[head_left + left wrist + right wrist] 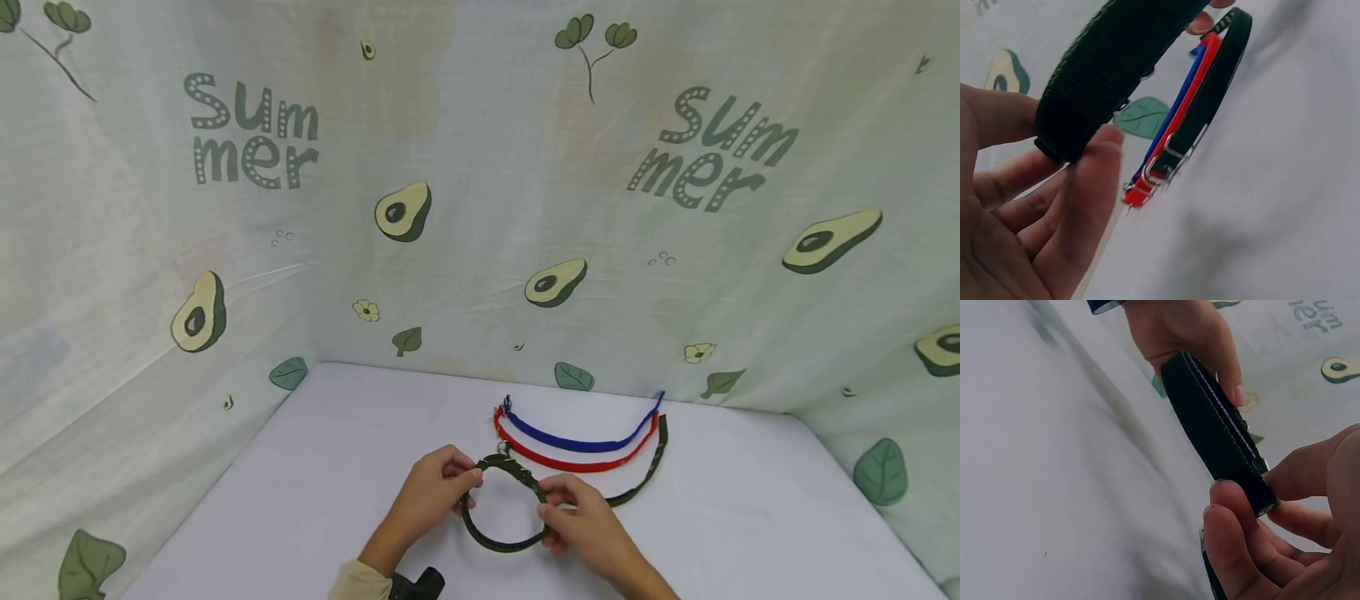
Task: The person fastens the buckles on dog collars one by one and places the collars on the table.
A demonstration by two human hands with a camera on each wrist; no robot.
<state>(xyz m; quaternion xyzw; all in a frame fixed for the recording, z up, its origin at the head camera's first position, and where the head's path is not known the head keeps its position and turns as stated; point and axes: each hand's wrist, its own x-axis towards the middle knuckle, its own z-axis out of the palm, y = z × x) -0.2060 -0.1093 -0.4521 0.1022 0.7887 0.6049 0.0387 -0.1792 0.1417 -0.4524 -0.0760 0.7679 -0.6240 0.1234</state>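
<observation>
1. Dark green webbing bent into a loop, that's the green collar (pixel 501 508) in the head view, lifted just over the white tabletop (pixel 300 492). The left hand (pixel 433 493) pinches the loop's left side near the buckle and the right hand (pixel 583 518) pinches its right side. Just behind the loop lie a red strap (pixel 570 461) and a blue strap (pixel 577 442), side by side in an arc, with the collar's free tail curving round them. Avocado-print cloth (pixel 480 208) walls in the table behind.

2. Left wrist view: the thumb and fingers (pixel 1091 187) clamp the green collar (pixel 1110 69) at its end. Beyond it the red strap (pixel 1179 112) and blue strap (pixel 1182 94) run alongside a dark strap with a metal buckle (pixel 1166 159).

3. Right wrist view: the right hand's fingers (pixel 1235 525) close round the green collar (pixel 1216 434) at its near end, while the left hand (pixel 1179 328) grips the far end.
</observation>
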